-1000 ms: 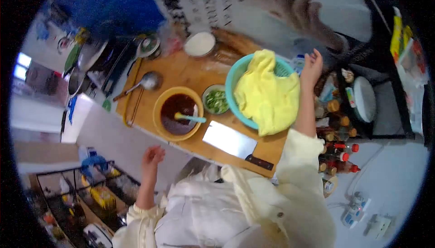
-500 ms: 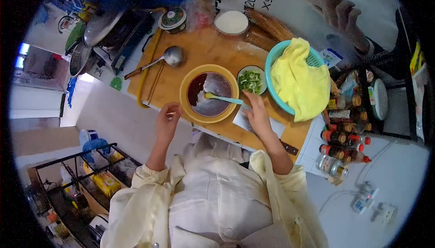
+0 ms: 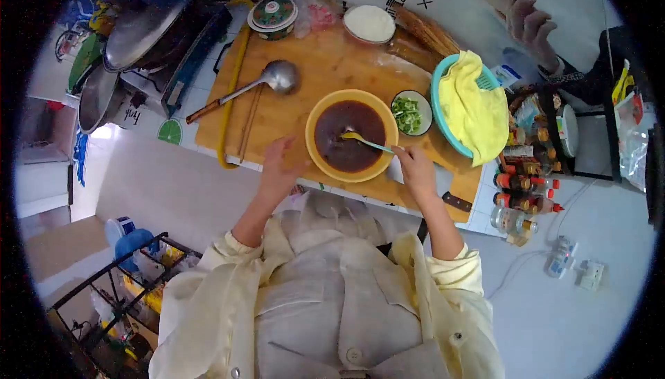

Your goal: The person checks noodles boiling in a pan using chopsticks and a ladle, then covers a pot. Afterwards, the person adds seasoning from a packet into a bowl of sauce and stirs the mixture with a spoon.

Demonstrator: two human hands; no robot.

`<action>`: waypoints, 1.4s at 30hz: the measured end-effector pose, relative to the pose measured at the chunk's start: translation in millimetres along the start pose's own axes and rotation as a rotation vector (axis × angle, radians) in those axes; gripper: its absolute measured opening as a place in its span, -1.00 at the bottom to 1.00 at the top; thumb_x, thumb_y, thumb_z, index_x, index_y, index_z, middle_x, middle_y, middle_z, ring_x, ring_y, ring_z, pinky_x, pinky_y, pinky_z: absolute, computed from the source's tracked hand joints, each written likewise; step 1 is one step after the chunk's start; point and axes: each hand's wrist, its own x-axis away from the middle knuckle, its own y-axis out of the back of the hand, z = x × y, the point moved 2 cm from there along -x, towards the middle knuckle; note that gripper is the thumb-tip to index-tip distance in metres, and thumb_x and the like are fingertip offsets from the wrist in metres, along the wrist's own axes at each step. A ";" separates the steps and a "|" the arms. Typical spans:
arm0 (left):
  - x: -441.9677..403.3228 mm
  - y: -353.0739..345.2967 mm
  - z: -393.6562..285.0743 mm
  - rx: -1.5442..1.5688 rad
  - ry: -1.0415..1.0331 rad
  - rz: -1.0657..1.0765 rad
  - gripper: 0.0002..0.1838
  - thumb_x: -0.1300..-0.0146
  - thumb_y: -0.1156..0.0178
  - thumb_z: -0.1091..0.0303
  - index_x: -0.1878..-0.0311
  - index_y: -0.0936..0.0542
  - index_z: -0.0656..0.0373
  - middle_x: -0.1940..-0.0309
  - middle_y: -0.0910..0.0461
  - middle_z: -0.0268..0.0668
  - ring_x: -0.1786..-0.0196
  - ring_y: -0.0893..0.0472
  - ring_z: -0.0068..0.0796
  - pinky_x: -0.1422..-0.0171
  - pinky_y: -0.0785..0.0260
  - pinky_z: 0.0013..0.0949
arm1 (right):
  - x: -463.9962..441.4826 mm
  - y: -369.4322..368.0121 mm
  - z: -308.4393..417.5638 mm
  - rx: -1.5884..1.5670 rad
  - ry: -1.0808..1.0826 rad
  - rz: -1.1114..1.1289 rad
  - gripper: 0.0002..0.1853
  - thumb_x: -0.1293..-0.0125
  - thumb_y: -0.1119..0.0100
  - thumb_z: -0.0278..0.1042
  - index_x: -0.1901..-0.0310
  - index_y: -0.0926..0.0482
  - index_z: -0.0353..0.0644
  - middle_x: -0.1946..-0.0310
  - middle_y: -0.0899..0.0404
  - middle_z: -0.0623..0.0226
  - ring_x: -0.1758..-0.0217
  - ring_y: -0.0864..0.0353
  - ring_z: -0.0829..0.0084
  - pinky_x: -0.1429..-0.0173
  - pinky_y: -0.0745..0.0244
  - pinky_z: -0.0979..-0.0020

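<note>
A yellow bowl [image 3: 314,145] of dark brown liquid [image 3: 339,117] sits at the front of the wooden board. My right hand [image 3: 417,171] is closed on the handle end of a small spoon [image 3: 374,145], light blue with a yellow head, which dips into the liquid. To the left of the bowl, my left hand [image 3: 278,171] holds nothing; its fingers are apart and a little blurred. Just right of the bowl is a small dish [image 3: 424,106] of chopped greens [image 3: 409,116]. A knife [image 3: 457,202] lies partly behind my right hand, its dark handle toward the right.
On the wooden board [image 3: 332,67] lie a ladle [image 3: 277,78] and chopsticks [image 3: 251,124]. Behind stand a lidded pot [image 3: 272,17] and a bowl of white powder [image 3: 369,24]. A teal basket [image 3: 443,126] with a yellow cloth [image 3: 474,112] and several bottles [image 3: 519,182] are at right.
My right hand has closed on the spoon handle. The liquid now looks evenly dark, without the bright patch on its surface. The view has shifted, so the bowl appears farther right.
</note>
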 end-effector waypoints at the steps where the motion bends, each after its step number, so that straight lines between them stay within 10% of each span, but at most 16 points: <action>1: -3.4 -3.0 2.2 -0.077 -0.061 0.015 -0.29 0.07 -0.44 0.26 -0.18 -0.38 0.22 -0.10 -0.43 -0.08 -0.16 -0.40 -0.14 -0.24 -0.23 -0.17 | 4.4 2.6 3.5 0.039 0.025 -0.122 -0.69 -0.23 -0.07 -0.41 -0.03 -0.55 -0.03 0.32 -0.45 0.18 0.27 -0.50 0.14 0.25 -0.42 0.20; 14: -19.0 -20.0 -17.7 -0.293 -0.145 0.284 0.23 0.32 -0.54 -0.01 -0.40 -0.05 0.25 -0.17 -0.37 0.02 -0.24 -0.32 0.08 -0.37 -0.08 0.00 | 67.9 -6.8 43.5 -0.281 -0.357 -0.215 -0.77 -0.19 -0.09 -0.47 0.13 -0.61 -0.24 0.46 -0.48 0.10 0.40 -0.49 0.17 0.28 -0.39 0.28; 19: -14.7 -25.9 -19.9 -0.326 -0.096 0.212 0.24 0.42 -0.58 0.12 -0.37 -0.06 0.24 -0.16 -0.34 0.01 -0.24 -0.31 0.00 -0.32 -0.14 -0.08 | 64.6 -29.5 53.3 -1.015 -0.823 -0.159 -0.87 -0.22 -0.10 -0.39 0.36 -0.60 -0.24 0.66 -0.22 0.62 0.62 -0.15 0.67 0.52 -0.03 0.56; 25: -15.4 -33.7 -9.7 -0.458 -0.070 0.222 0.33 0.41 -0.58 0.04 -0.41 0.02 0.28 -0.19 -0.31 0.00 -0.28 -0.27 -0.03 -0.34 -0.10 -0.10 | 36.7 -33.1 58.3 -1.400 -0.852 -0.041 -0.82 -0.29 -0.12 -0.31 0.45 -0.51 -0.15 0.67 -0.18 0.64 0.63 -0.07 0.73 0.54 0.06 0.57; 29: -13.0 -35.6 -13.1 -0.505 -0.042 0.195 0.36 0.41 -0.57 0.01 -0.42 0.06 0.32 -0.20 -0.30 0.00 -0.29 -0.26 -0.04 -0.36 -0.08 -0.10 | 20.0 -39.1 42.9 -1.343 -0.695 -0.113 -0.80 -0.30 -0.13 -0.28 0.31 -0.57 -0.26 0.65 -0.30 0.52 0.59 -0.21 0.66 0.53 -0.10 0.51; 34: -9.3 -36.3 -23.5 -0.560 -0.032 0.190 0.39 0.39 -0.55 -0.03 -0.43 0.12 0.34 -0.24 -0.27 -0.01 -0.32 -0.25 -0.07 -0.39 -0.03 -0.10 | 3.9 -1.9 29.9 -0.319 -0.186 -0.450 -0.82 -0.31 -0.08 -0.33 0.17 -0.56 -0.23 0.53 -0.48 0.18 0.46 -0.50 0.18 0.38 -0.36 0.25; 42: -7.6 -39.2 -19.7 -0.571 -0.040 0.176 0.40 0.41 -0.55 -0.04 -0.43 0.12 0.35 -0.27 -0.23 -0.01 -0.35 -0.22 -0.08 -0.40 -0.02 -0.09 | 7.9 7.0 13.7 -0.151 -0.065 -0.372 -0.83 -0.29 -0.08 -0.39 0.14 -0.59 -0.21 0.42 -0.53 0.08 0.35 -0.52 0.05 0.29 -0.43 0.18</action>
